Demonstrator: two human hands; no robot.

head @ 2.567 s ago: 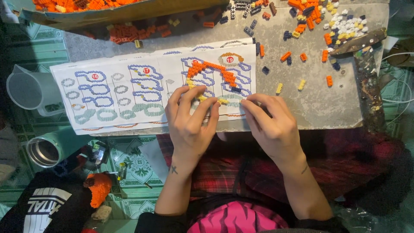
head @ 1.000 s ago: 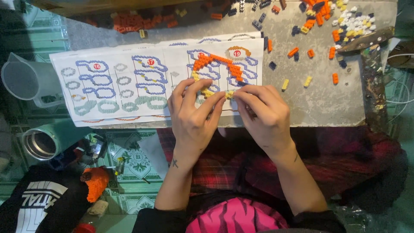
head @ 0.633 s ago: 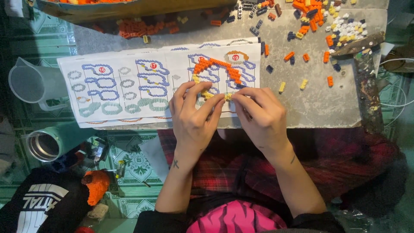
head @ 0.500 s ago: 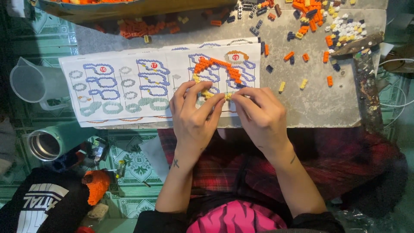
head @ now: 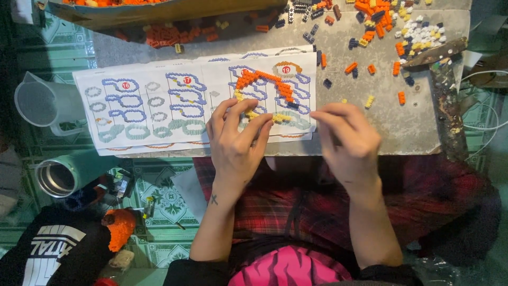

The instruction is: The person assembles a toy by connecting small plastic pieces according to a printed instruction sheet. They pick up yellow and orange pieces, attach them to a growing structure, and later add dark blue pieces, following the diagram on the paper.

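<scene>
Your grey stone slab (head: 402, 127) carries a printed instruction sheet (head: 159, 106), scattered orange, yellow, white and dark bricks (head: 386, 26), and a cardboard tray (head: 159, 11) at its far edge.

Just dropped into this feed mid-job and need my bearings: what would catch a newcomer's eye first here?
The white instruction sheet spread along the near edge of the grey table, with an orange and yellow brick chain built on its right part. The left hand rests its fingertips on that chain, and the right hand sits just beside the sheet's right edge. Loose orange, white and yellow bricks lie scattered at the far right of the table.
</scene>
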